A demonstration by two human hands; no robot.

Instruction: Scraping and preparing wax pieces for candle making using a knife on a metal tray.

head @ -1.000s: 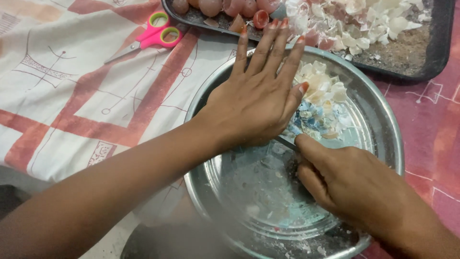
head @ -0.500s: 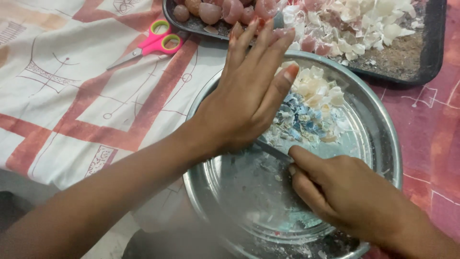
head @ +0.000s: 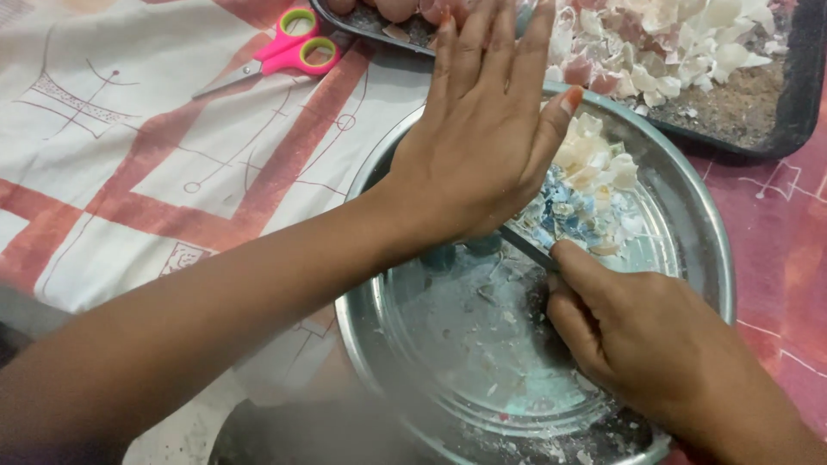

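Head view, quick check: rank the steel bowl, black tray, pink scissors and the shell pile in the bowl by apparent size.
1. Steel bowl, largest.
2. Black tray, cut off by the frame, so its rank is unsure.
3. Shell pile, partly hidden by the left hand.
4. Pink scissors.

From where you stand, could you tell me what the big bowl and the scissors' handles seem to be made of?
The bowl looks like polished steel: silvery, with mirror-like reflections along its rim. The scissors seem to have glossy plastic handles, bright pink with green-lined loops; the blades look like metal.
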